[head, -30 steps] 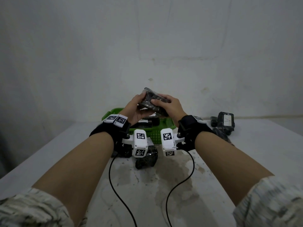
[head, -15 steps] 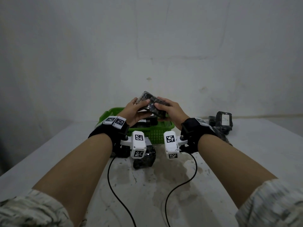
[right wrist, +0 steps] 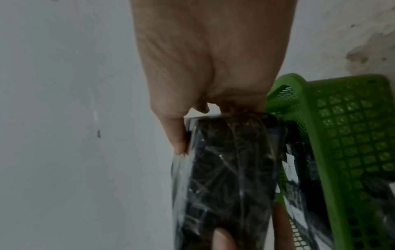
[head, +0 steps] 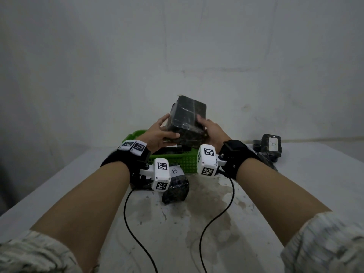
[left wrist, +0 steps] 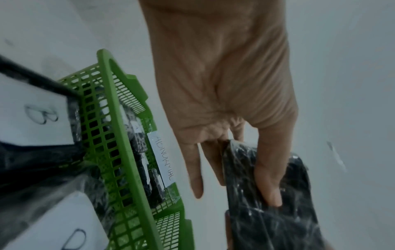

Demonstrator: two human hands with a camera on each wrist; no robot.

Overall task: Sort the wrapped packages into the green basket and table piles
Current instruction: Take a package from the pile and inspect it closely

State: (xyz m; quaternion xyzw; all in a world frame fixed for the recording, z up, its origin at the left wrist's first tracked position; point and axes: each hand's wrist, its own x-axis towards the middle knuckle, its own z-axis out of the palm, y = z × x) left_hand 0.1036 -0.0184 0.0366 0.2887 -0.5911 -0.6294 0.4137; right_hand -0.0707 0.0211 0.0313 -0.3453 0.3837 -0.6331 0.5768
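A: What are we risking while we are holding the dark rectangular package wrapped in clear film (head: 186,121) above the green plastic lattice basket (head: 188,164)?

B: Slippage, in our judgement. The film is looking glossy and smooth, and we are gripping the package only at its two sides — if either hand is easing its pressure, the package may be dropping into the basket whether or not it belongs there. A second risk is mis-sorting: no label is showing on the face turned toward us, so we may be choosing a destination without reading it.

A: How is the left hand (head: 157,133) sitting?

B: We are curling it round the package's left edge, thumb lying along the near face; in the left wrist view one finger (left wrist: 268,182) is pressing on the film while two others are pointing straight and free.

A: And the right hand (head: 213,132)?

B: We are clamping the right edge, thumb on one face and fingers behind, as the right wrist view shows. Both forearms are reaching forward, wrists raised.

A: What else are we minding?

B: The dark wrapped bundle with a white "B" label (head: 175,186) is lying just in front of the basket under our left wrist, and a dark wrapped pile with a white label (head: 270,146) is sitting well apart on the right of the white stained table (head: 295,194) — a dropped package could be scattering either.
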